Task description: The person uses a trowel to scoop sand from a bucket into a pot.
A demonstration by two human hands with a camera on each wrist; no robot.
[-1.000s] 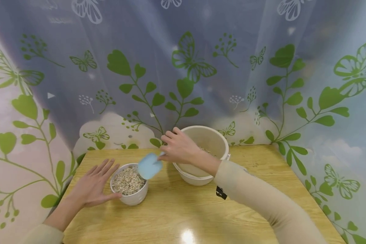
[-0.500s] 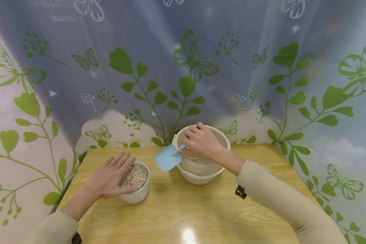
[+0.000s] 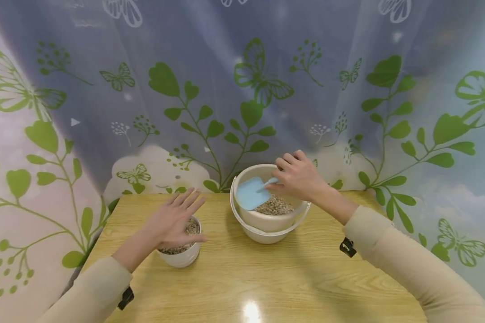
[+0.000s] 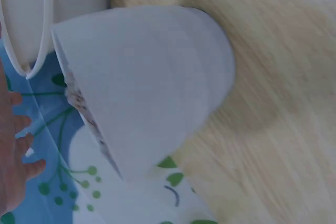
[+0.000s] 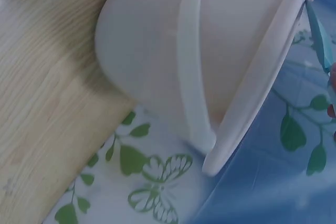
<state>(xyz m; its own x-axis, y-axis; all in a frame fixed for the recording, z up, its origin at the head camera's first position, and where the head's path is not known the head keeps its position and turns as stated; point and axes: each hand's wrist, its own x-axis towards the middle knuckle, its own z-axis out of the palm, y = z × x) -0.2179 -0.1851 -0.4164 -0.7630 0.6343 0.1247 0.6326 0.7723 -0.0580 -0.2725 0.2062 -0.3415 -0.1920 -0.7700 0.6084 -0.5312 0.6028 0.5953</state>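
A light blue scoop (image 3: 251, 194) is held by its handle in my right hand (image 3: 301, 177), its blade over the mouth of a white bucket (image 3: 266, 220). Grainy, beige-brown material (image 3: 275, 205) lies inside the bucket. On the left stands a white pot (image 3: 181, 259), filled near its rim with similar grainy material (image 3: 192, 226). My left hand (image 3: 171, 224) is spread over this pot, fingers straight, covering part of its opening. In the left wrist view the pot's wall (image 4: 142, 82) fills the middle, with the fingers (image 4: 21, 142) at the left edge.
Both containers stand on a wooden table (image 3: 242, 278). Behind it hangs a curtain (image 3: 210, 112) printed with green leaves and butterflies, close to the bucket's far side. The bucket's handle (image 5: 191, 66) hangs down against its outer wall.
My right hand has carried the scoop rightward from beside the pot to over the bucket. My left hand has shifted right, from the pot's left side to over its opening.
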